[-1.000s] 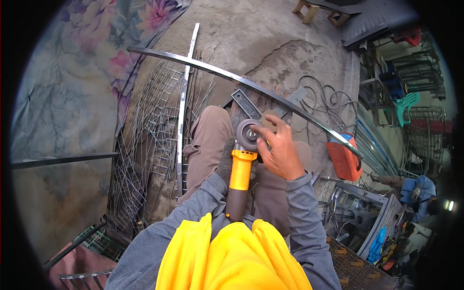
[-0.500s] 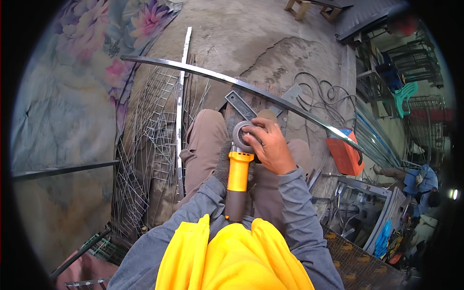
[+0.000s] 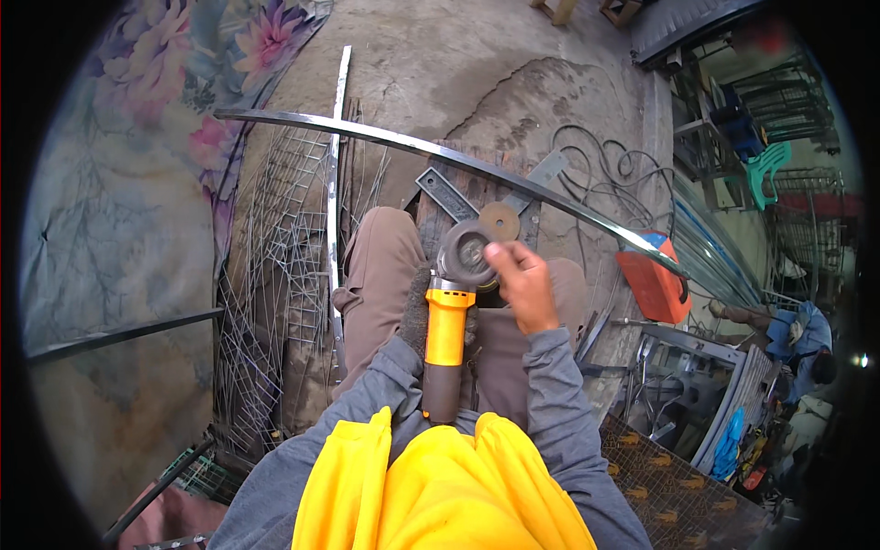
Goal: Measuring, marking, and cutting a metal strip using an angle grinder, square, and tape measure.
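Note:
A yellow angle grinder (image 3: 446, 335) with a dark handle end points away from me, above my lap. My left hand (image 3: 414, 313), in a grey glove, is wrapped round its body from beneath; its fingertips show at the right side. At the grinder's head is a thick grey ring-shaped wheel (image 3: 446, 254), with a metal centre showing inside. My bare right hand (image 3: 529, 291) is closed, thumb and fingers pinched at the wheel's right edge. Just beyond lies a flat brown disc (image 3: 500, 220) with a centre hole, near a dark metal angle piece (image 3: 444, 193).
A long shiny metal bar (image 3: 412, 144) crosses in front, over a second bar (image 3: 335, 183). Wire mesh (image 3: 284, 238) lies at left. An orange container (image 3: 654, 284), a coiled cable (image 3: 605, 174) and metal frames (image 3: 678, 344) stand at right. Another person (image 3: 807, 335) is far right.
My right hand has moved from over the wheel's face to its right edge, with the fingers drawn together. The brown disc, partly covered before, now shows fully.

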Motion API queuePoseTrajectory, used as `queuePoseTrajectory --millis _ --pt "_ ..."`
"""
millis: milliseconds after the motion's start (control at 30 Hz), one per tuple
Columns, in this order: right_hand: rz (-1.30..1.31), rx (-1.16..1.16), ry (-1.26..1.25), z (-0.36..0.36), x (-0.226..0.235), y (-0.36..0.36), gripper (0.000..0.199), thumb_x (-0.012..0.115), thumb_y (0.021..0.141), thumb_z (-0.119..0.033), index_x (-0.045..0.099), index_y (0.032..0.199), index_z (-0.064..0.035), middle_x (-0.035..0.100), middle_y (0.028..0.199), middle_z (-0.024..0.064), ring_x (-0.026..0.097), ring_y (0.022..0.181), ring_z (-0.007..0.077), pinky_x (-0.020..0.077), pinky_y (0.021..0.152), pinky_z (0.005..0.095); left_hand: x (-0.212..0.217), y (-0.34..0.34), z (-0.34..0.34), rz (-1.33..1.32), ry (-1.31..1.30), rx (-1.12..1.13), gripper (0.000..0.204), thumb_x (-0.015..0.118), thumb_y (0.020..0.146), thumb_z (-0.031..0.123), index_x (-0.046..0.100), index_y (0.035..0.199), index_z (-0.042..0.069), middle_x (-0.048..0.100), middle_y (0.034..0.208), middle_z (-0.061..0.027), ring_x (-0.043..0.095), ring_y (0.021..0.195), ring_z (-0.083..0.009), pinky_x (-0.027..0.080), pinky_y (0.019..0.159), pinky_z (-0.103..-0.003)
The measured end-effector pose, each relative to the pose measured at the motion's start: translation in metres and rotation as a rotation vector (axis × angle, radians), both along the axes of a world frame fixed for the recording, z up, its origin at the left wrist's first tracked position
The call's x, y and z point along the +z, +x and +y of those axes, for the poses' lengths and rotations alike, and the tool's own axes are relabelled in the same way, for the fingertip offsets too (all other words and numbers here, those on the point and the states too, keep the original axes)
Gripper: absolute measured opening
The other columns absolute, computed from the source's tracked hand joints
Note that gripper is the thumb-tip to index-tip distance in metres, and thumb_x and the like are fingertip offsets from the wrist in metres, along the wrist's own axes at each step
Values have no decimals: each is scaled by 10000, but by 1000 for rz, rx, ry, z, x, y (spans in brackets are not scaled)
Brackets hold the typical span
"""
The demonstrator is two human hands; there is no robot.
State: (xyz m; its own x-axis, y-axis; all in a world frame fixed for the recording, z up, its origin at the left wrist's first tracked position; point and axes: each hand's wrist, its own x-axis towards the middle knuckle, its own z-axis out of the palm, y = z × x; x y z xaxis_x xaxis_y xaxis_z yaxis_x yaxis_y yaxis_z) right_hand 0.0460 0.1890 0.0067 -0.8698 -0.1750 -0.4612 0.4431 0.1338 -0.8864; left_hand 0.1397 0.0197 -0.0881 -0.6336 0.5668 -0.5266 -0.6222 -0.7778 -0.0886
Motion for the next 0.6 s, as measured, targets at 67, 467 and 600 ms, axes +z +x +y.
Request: queuePoseTrajectory --millis 67,467,600 --pt "-139 -246 -213 5 -5 -9 345 744 1026 -333 762 1053 10 692 830 -1 584 747 50 449 654 250 1 5 0 9 19 11 815 400 1007 754 644 1206 2 707 1014 -188 695 809 -336 612 704 -470" --pt "324 376 869 -32 -66 -46 398 766 937 -478 797 1085 -110 770 1116 206 722 1063 419 569 906 520 -2 14 -18 102 139 -50 813 460 984 769 649 1238 20 724 1038 -184 717 833 -336 626 730 -478" --pt "301 176 915 3 -87 -62 581 804 904 -488 667 1299 -85 756 1138 261 725 1059 460 576 898 543 -1 12 -12 129 181 -35 814 480 977 774 651 1248 26 730 1047 -182 724 841 -336 631 739 -481"
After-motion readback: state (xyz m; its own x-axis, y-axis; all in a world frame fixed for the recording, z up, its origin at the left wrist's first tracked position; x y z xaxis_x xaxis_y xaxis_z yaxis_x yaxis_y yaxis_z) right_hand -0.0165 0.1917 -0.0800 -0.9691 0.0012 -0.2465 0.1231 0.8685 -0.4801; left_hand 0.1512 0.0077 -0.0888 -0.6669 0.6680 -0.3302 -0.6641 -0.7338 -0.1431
